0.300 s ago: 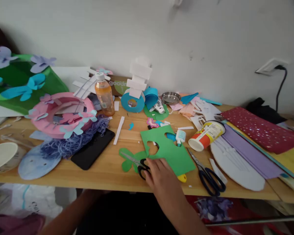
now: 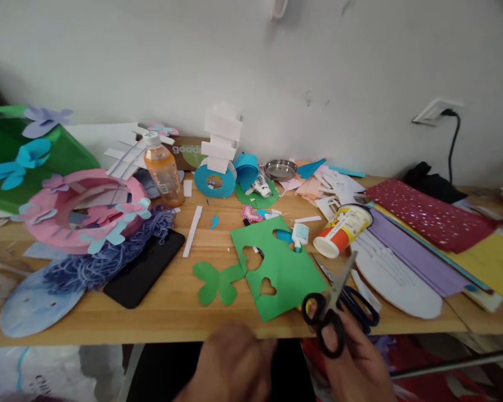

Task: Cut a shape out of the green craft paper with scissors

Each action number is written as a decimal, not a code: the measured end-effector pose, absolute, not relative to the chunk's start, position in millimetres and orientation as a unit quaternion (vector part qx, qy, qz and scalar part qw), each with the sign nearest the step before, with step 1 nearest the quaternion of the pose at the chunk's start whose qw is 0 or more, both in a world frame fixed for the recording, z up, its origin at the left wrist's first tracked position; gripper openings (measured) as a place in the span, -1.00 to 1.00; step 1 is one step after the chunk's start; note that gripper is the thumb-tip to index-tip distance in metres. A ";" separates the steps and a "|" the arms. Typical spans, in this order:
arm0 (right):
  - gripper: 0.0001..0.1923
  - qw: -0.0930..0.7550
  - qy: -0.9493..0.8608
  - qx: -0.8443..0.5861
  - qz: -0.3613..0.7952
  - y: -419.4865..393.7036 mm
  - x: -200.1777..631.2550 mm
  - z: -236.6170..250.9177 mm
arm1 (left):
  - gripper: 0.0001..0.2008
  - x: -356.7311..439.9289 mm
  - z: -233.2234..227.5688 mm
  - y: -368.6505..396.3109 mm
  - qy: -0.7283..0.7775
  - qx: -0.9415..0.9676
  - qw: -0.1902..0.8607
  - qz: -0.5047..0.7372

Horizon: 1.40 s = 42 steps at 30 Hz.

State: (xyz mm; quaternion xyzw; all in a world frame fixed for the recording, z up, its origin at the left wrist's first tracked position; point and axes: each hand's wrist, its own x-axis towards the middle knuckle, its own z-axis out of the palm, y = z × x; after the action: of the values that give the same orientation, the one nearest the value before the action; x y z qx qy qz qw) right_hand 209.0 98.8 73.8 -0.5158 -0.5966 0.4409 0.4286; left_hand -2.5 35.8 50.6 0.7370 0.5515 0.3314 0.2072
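Note:
Black-handled scissors (image 2: 332,304) are held up in my right hand (image 2: 356,357), with fingers through the handle loops and the blades pointing up and away. At the near table edge, over my lap, is my left hand (image 2: 232,363); motion smears its fingers. A green paper butterfly (image 2: 218,282) lies flat beyond it. To the butterfly's right, touching it, is a green sheet (image 2: 280,257) with cut-out holes, one of them heart-like. A second pair of scissors with dark blue handles (image 2: 356,307) lies behind my right hand, partly hidden.
A black phone (image 2: 146,268), blue yarn (image 2: 96,259) and a pink ring with paper butterflies (image 2: 50,223) are at left. A drink bottle (image 2: 163,173) stands behind. A paper cup (image 2: 343,230) lies tipped right of centre, near a white plate (image 2: 402,285) and coloured sheets (image 2: 427,215).
My right hand has lifted the black-handled scissors off the butterfly and moved right and nearer. My left hand has come up to the table's front edge. The view has shifted slightly.

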 end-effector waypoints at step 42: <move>-0.65 0.402 -0.689 -0.395 0.456 307.3 118.5 122.9 | -0.72 -150.1 79.8 220.0 0.566 0.579 0.234 0.539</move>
State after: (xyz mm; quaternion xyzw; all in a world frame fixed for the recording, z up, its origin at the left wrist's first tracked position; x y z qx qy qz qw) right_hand 118.5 307.3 122.9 -0.3953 -0.6888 0.4556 0.4022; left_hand -150.1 220.0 79.8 0.5785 0.5656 0.5391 0.2340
